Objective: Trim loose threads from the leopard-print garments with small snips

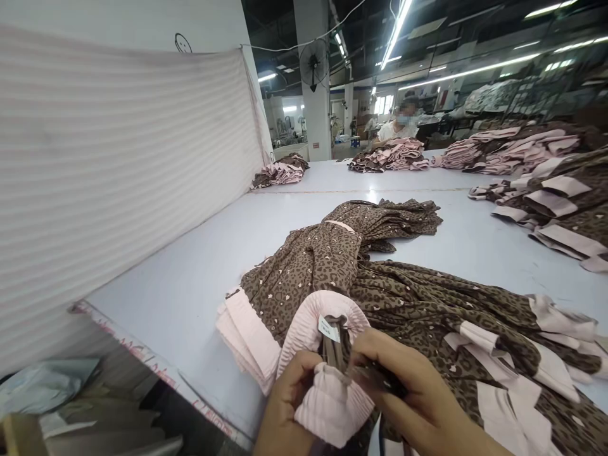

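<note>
Just in front of me is a leopard-print garment with a pink gathered waistband [327, 405], its opening facing up. A small white label [329, 329] shows inside the band. My left hand [289, 399] is closed on the near edge of the band, with the thumb on top. My right hand [408, 386] is at the right side of the opening, fingers curled around a slim dark tool [387, 378]. Most of that tool is hidden by the fingers, so its kind is unclear. The brown leopard-print fabric [323, 256] of more garments lies beyond and right of both hands.
A pale table [190, 285] carries piles of pink-and-brown garments, including a big stack [560, 202] at the right. A striped white sheet [118, 158] hangs on the left. Beyond the table's far side is a masked person [401, 123]. Bagged material [42, 386] lies below the left edge.
</note>
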The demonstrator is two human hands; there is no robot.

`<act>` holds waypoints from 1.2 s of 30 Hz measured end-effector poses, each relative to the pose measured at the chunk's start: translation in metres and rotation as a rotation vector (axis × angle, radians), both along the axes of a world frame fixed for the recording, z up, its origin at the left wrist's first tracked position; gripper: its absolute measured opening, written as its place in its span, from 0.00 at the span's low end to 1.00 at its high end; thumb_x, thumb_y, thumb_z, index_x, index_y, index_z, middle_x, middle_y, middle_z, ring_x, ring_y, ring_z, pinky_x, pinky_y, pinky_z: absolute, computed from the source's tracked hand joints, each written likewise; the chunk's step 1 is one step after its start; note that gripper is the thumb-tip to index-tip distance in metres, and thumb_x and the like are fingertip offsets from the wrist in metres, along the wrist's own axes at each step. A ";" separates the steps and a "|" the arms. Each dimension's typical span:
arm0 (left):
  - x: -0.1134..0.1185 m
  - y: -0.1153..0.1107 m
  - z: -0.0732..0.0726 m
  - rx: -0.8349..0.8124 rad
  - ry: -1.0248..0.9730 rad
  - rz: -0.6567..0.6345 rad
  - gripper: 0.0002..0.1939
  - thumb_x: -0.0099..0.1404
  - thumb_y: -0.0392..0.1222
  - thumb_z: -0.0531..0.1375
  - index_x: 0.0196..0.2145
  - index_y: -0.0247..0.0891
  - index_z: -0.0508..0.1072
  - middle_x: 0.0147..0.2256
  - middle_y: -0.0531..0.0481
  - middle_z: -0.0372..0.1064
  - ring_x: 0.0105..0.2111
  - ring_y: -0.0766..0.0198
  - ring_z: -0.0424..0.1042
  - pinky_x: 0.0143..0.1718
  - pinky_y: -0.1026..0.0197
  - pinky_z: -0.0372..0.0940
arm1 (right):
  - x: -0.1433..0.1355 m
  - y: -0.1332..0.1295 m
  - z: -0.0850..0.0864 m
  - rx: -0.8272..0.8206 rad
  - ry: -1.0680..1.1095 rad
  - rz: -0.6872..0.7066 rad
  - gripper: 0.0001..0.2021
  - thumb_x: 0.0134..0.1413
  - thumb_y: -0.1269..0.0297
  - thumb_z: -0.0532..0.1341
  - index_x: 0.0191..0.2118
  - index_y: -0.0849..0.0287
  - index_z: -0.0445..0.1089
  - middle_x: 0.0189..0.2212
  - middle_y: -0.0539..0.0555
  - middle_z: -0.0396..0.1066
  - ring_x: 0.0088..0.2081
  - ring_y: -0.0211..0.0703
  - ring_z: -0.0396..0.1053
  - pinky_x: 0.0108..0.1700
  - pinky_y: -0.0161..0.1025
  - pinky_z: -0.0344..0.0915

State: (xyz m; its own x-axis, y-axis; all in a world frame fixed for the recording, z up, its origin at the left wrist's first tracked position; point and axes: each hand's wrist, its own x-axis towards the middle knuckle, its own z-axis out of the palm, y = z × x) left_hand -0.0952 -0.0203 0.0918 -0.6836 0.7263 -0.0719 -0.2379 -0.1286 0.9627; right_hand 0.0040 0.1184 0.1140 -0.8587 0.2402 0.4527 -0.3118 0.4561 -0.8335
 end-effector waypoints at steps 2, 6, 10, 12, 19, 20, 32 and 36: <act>-0.002 -0.002 -0.005 0.012 -0.073 -0.035 0.14 0.51 0.48 0.69 0.27 0.36 0.72 0.24 0.54 0.65 0.25 0.68 0.60 0.27 0.68 0.58 | 0.011 0.001 0.005 -0.028 -0.069 0.069 0.07 0.60 0.66 0.55 0.29 0.54 0.62 0.25 0.49 0.63 0.27 0.39 0.62 0.28 0.33 0.59; -0.002 -0.003 -0.008 0.024 -0.220 -0.022 0.11 0.52 0.47 0.68 0.28 0.37 0.73 0.23 0.54 0.66 0.27 0.66 0.64 0.30 0.66 0.60 | 0.020 0.005 -0.002 -0.062 -0.149 0.103 0.14 0.59 0.50 0.57 0.31 0.54 0.66 0.27 0.50 0.65 0.28 0.41 0.64 0.30 0.34 0.61; 0.002 0.001 -0.003 0.028 -0.219 -0.004 0.12 0.50 0.47 0.69 0.29 0.38 0.76 0.25 0.52 0.70 0.29 0.62 0.68 0.33 0.63 0.62 | 0.009 0.007 -0.018 -0.003 -0.132 -0.023 0.12 0.61 0.55 0.55 0.31 0.56 0.67 0.26 0.49 0.65 0.28 0.40 0.65 0.31 0.33 0.61; 0.002 0.002 -0.001 0.011 -0.164 -0.007 0.14 0.49 0.49 0.70 0.29 0.37 0.77 0.26 0.51 0.71 0.30 0.60 0.69 0.34 0.62 0.63 | 0.004 0.006 -0.019 0.034 -0.112 -0.009 0.05 0.60 0.61 0.58 0.35 0.54 0.68 0.28 0.48 0.67 0.30 0.40 0.66 0.33 0.32 0.61; -0.001 -0.001 0.002 0.043 0.016 0.020 0.09 0.47 0.46 0.71 0.26 0.41 0.79 0.24 0.54 0.71 0.28 0.65 0.67 0.31 0.67 0.59 | 0.002 -0.001 -0.011 0.079 -0.075 0.033 0.06 0.62 0.65 0.56 0.35 0.53 0.69 0.31 0.50 0.70 0.32 0.40 0.69 0.33 0.32 0.62; -0.001 -0.001 0.003 0.045 0.000 0.020 0.09 0.48 0.46 0.71 0.26 0.41 0.79 0.24 0.54 0.71 0.28 0.65 0.67 0.31 0.67 0.59 | 0.004 -0.003 -0.011 0.103 -0.075 0.013 0.07 0.62 0.64 0.55 0.36 0.53 0.70 0.30 0.50 0.71 0.31 0.41 0.69 0.33 0.32 0.63; 0.005 -0.006 0.014 -0.034 0.108 -0.061 0.07 0.50 0.38 0.69 0.28 0.39 0.76 0.23 0.54 0.65 0.27 0.65 0.63 0.30 0.66 0.57 | 0.009 -0.011 -0.024 0.383 -0.102 -0.102 0.13 0.61 0.54 0.54 0.32 0.55 0.68 0.25 0.51 0.68 0.23 0.39 0.67 0.22 0.33 0.58; 0.005 -0.007 0.011 -0.046 0.190 -0.020 0.05 0.51 0.38 0.68 0.26 0.37 0.75 0.23 0.55 0.62 0.26 0.66 0.60 0.28 0.67 0.55 | 0.005 -0.013 -0.037 0.415 -0.012 -0.092 0.20 0.65 0.52 0.47 0.28 0.55 0.66 0.24 0.52 0.68 0.20 0.37 0.64 0.20 0.33 0.54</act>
